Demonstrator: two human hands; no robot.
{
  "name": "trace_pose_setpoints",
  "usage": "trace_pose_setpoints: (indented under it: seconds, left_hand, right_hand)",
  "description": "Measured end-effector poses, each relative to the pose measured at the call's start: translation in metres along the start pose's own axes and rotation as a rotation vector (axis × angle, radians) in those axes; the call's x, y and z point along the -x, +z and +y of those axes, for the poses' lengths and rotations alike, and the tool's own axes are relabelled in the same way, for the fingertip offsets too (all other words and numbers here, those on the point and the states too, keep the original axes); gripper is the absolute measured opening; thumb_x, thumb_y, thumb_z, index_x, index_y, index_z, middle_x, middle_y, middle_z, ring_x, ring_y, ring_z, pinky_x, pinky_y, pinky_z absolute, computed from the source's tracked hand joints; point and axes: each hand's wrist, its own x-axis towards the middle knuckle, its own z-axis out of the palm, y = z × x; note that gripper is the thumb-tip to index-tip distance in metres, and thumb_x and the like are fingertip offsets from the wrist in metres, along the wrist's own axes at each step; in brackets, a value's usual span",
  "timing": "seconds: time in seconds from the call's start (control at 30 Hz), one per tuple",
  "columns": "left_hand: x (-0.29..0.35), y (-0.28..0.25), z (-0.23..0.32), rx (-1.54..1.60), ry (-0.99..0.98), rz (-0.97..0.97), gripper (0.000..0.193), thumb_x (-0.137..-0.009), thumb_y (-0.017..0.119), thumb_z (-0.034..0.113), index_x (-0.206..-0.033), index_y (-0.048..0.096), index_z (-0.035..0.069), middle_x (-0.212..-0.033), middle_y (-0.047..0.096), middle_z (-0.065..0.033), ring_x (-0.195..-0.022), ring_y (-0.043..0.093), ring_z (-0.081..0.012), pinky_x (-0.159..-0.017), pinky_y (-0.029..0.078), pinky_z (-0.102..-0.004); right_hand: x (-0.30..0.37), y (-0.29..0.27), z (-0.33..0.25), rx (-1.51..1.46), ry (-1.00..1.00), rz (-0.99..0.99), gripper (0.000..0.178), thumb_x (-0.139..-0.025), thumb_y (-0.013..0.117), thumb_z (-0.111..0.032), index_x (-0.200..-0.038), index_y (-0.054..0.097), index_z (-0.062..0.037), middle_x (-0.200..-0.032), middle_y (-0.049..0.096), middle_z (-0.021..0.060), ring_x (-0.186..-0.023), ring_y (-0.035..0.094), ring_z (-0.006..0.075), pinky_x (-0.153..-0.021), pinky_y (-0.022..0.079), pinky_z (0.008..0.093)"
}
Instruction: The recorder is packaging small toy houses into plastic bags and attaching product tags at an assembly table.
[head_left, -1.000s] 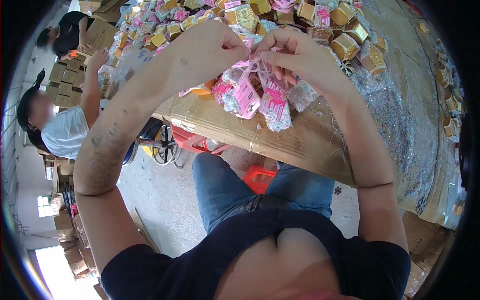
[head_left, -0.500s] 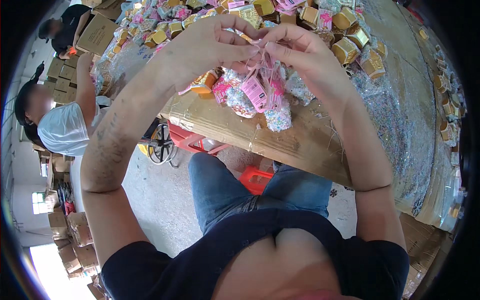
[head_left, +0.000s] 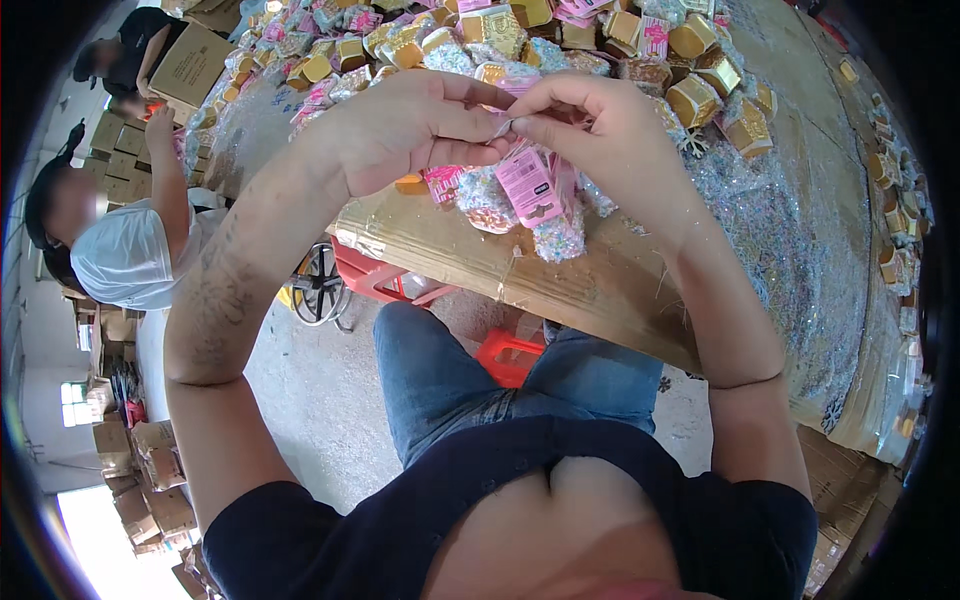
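Note:
Above the cardboard-topped table, my hands meet fingertip to fingertip. My left hand (head_left: 415, 125) pinches a thin, pale tag string (head_left: 506, 127) between thumb and fingers. On its other side my right hand (head_left: 600, 125) is closed on the same string with thumb and forefinger. Just below the fingertips hangs a pink printed hang tag (head_left: 530, 187), slightly tilted. Behind and under it sit glittery, white-speckled ornaments (head_left: 558, 238), one beside another pink tag (head_left: 445, 185). How the string is fastened is hidden by my fingers.
A heap of gold and glitter-coated ornaments (head_left: 690, 100) with pink tags covers the far table. Loose glitter (head_left: 770, 240) lies on plastic at the right. A red stool (head_left: 508, 358) stands between my legs. Two people work at the left, near a cardboard box (head_left: 193, 65).
My hands have come slightly lower and nearer to me. The pink tag now hangs broad side toward me, where a bunch of pink strips showed before. The left-hand person's arm has shifted.

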Motion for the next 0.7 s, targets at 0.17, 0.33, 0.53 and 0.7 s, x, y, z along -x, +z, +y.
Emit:
trace_pose_setpoints:
  seconds: [0.17,0.33,0.53,0.7]
  left_hand:
    - [-0.002,-0.006,-0.003,0.066,-0.099,-0.031,0.036,-0.091,0.061,0.007,-0.123,0.05,-0.005,-0.107,0.064,-0.0101,-0.09,0.065,-0.0108,-0.082,0.054,-0.02]
    - [0.004,-0.004,-0.002,0.104,-0.072,0.02,0.042,-0.09,0.061,0.005,-0.127,0.047,-0.006,-0.108,0.064,-0.0114,-0.094,0.066,-0.0142,-0.083,0.055,-0.022]
    - [0.013,0.008,-0.014,-0.611,0.429,0.192,0.052,-0.086,0.063,0.002,-0.135,0.045,0.003,-0.111,0.063,-0.0134,-0.093,0.066,-0.0182,-0.081,0.056,-0.0277]
    - [0.015,0.025,-0.01,-1.298,0.907,0.413,0.047,-0.082,0.065,0.001,-0.127,0.056,0.01,-0.109,0.064,-0.0112,-0.088,0.065,-0.0211,-0.075,0.055,-0.0309]
  right_hand:
    - [0.001,0.001,0.003,0.248,-0.179,0.061,0.015,-0.083,0.065,-0.013,-0.092,0.068,-0.0019,-0.08,0.066,0.0141,-0.073,0.065,0.0235,-0.068,0.05,0.0323]
    - [0.002,0.003,0.0,0.452,-0.32,0.112,0.016,-0.083,0.064,-0.014,-0.093,0.067,-0.0019,-0.08,0.065,0.0157,-0.073,0.064,0.0284,-0.067,0.05,0.0349]
    - [0.001,0.0,0.003,0.097,-0.053,0.079,0.016,-0.085,0.062,-0.014,-0.091,0.066,0.0006,-0.074,0.064,0.0099,-0.065,0.06,0.0148,-0.061,0.047,0.0289]
    - [-0.002,-0.006,0.006,-0.033,0.008,0.007,0.02,-0.086,0.063,-0.015,-0.091,0.066,0.004,-0.072,0.064,0.0051,-0.065,0.056,0.0082,-0.06,0.045,0.0256]
